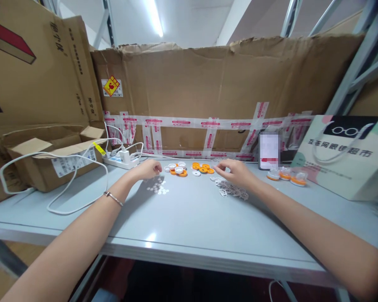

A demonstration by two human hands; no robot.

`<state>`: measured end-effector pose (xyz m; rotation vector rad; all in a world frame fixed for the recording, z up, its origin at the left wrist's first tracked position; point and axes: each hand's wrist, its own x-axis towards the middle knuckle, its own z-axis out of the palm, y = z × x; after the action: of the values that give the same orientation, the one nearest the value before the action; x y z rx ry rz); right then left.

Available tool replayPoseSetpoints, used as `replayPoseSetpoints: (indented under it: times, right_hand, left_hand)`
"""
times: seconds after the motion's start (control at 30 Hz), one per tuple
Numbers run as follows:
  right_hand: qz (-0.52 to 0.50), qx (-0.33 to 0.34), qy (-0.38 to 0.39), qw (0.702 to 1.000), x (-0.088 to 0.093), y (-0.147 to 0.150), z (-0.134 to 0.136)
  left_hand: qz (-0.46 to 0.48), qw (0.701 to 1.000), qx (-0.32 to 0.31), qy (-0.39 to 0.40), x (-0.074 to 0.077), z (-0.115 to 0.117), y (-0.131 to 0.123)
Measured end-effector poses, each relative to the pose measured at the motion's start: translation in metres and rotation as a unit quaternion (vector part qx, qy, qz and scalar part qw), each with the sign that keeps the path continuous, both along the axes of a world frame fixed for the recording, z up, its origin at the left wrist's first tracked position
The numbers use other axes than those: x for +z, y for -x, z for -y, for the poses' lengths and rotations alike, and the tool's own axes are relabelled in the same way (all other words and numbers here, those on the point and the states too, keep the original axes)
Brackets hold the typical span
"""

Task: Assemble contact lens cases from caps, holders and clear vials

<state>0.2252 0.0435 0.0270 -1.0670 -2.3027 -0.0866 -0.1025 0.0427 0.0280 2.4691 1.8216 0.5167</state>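
Both my arms reach far across a grey table (pixel 189 218). My left hand (pixel 149 169), with a metal bracelet on the wrist, rests curled beside a scatter of small white discs (pixel 158 187); whether it holds anything is hidden. My right hand (pixel 234 172) hovers with fingers pinched over a heap of flat white pieces (pixel 231 189). Between the hands lie orange and white rings: one cluster (pixel 177 169) by my left hand, another (pixel 202 168) near my right fingertips.
A taped cardboard wall (pixel 208 96) closes the back. An open cardboard box (pixel 48 157), a white power strip (pixel 121 160) and looping white cables (pixel 66 184) lie at left. A phone (pixel 269 150), stacked orange-and-clear pieces (pixel 286 174) and a printed paper bag (pixel 343 155) stand at right.
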Motion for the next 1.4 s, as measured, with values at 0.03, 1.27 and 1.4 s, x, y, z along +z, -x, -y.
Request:
replayPoseSetpoints:
  times: [0.03,1.27,1.4]
  right_hand:
    - [-0.003,0.004,0.003,1.0,0.001,0.001,0.001]
    - [-0.009,0.119,0.184,0.976,0.007,0.024,0.025]
    - [0.003,0.112,0.217,0.97,0.003,0.024,0.022]
  left_hand:
    - [-0.009,1.0,0.019,-0.004,0.001,-0.003,0.006]
    - [-0.024,0.966,-0.249,0.057,0.012,0.013,-0.068]
    - [-0.005,0.953,-0.284,0.108,-0.01,0.015,-0.092]
